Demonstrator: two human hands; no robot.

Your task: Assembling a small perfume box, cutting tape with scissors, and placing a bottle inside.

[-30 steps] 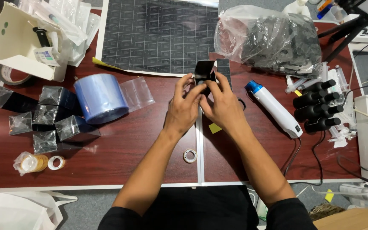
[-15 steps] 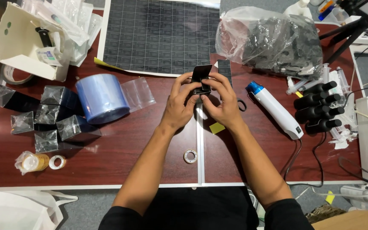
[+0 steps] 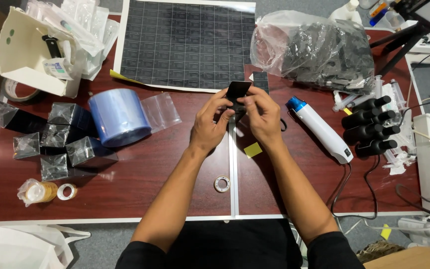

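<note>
- Both hands meet near the middle of the table, toward its far edge, just in front of the black gridded sheet (image 3: 187,42).
- Left hand (image 3: 210,124) and right hand (image 3: 262,117) are both closed on a small black box (image 3: 237,91), fingertips pinching it from either side.
- Change over the last second: the small black box sits a little higher and more tilted, its flat dark face now turned up toward the camera; earlier it was held lower between the thumbs, more edge-on.
- Hands themselves have barely shifted on the table; only the fingers have re-gripped.
- Reads as handling or turning of the box in hand, still mid-manipulation, nothing set down yet.
- Cannot tell whether a flap or film is being worked; the fingers hide the underside.
- Left of the hands: blue film roll (image 3: 118,117) with a clear plastic piece beside it, then a cluster of wrapped black boxes (image 3: 55,139) toward the left edge.
- Right of the hands: white heat gun (image 3: 322,132) with blue tip, lying apart from the right hand.
- Clear bag of black parts (image 3: 319,50) at the far right corner.
- Small tape ring (image 3: 221,184) near the near edge, between the forearms, untouched.
</note>
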